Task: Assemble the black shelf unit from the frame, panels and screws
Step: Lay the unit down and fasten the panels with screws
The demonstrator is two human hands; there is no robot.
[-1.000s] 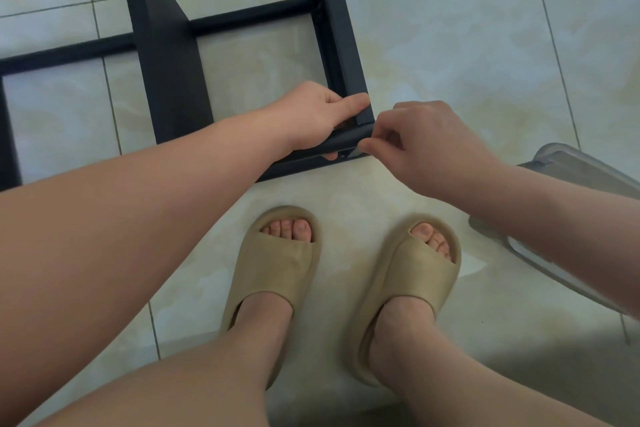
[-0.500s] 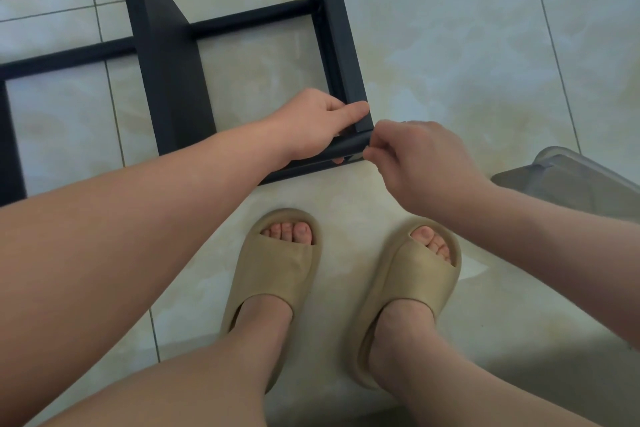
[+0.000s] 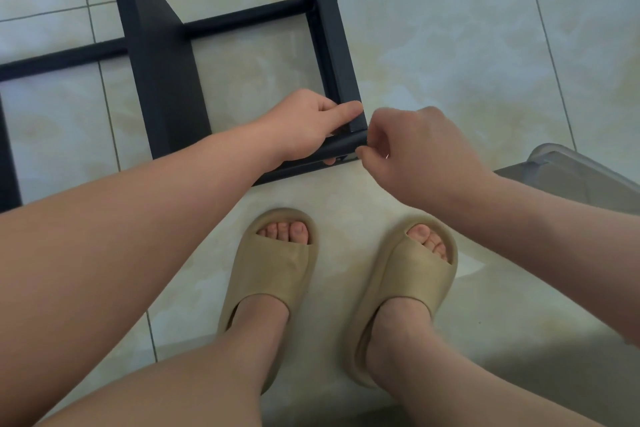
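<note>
1. Head view, the relation that matters: the near corner of the black frame (image 3: 358, 137) sits right between my two hands. It touches the fingertips of my right hand (image 3: 424, 152) on that hand's inner side and lies under the thumb of my left hand (image 3: 310, 125).
2. Two bars meet at that corner. One runs away from my hands, up the picture. The other runs back under my left wrist, towards my left forearm. I judge that any screw must go in along one of these bars, from the right hand's side.
3. My left hand is clamped on the corner, with the thumb laid along the top edge and the fingers wrapped beneath the nearer bar. One fingertip shows below it.
4. My right hand is curled, with thumb and forefinger drawn together against the corner's outer face. It is the nearer hand to the joint's open end.
5. The panel (image 3: 162, 80) stands in the frame beyond my left forearm, apart from both hands.
6. Hidden or unclear: I cannot tell whether a screw sits between my right fingertips, because the knuckles cover the pinch. A small glint shows inside the curl, but I cannot make out what it is. No screw hole shows.
7. The frame is cut off at the top and left edges. A clear plastic tub (image 3: 571, 172) beyond my right wrist is cut off too, and I cannot make out what is in it.
</note>
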